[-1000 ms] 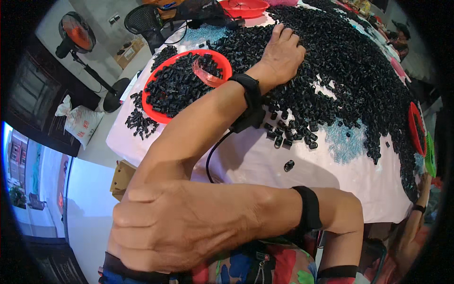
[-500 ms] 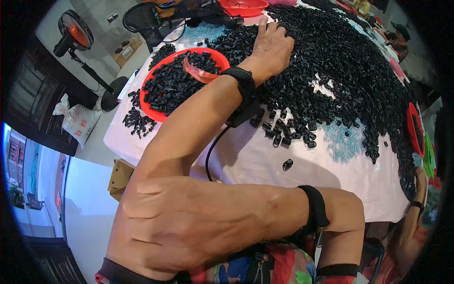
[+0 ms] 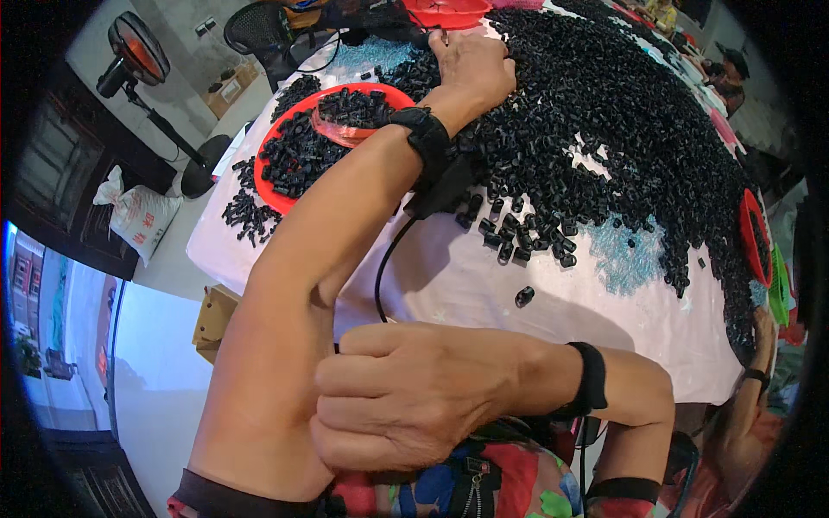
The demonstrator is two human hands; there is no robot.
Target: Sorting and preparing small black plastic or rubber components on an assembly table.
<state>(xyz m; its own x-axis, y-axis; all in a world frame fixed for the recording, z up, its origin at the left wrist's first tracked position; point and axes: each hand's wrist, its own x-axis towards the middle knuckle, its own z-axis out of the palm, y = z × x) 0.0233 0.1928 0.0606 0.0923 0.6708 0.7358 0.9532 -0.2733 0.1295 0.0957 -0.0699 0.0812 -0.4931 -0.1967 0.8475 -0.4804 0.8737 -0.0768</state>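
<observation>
Black parts [image 3: 596, 112] stretched from upper centre to right of frame; the left hand [image 3: 473, 65], over their upper-left side, was nearer than the right hand [image 3: 397, 397], lower centre. Hands apart; grip, I couldn't tell.

Shiny plastic galore
Black pieces [image 3: 596, 78] are finished pretty glossy; red basin's [image 3: 275, 198] made of smooth plastic too.

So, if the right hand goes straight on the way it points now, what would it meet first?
Probably the left arm: the right hand overlaps it in this view, though I cannot tell whether they touch.
</observation>
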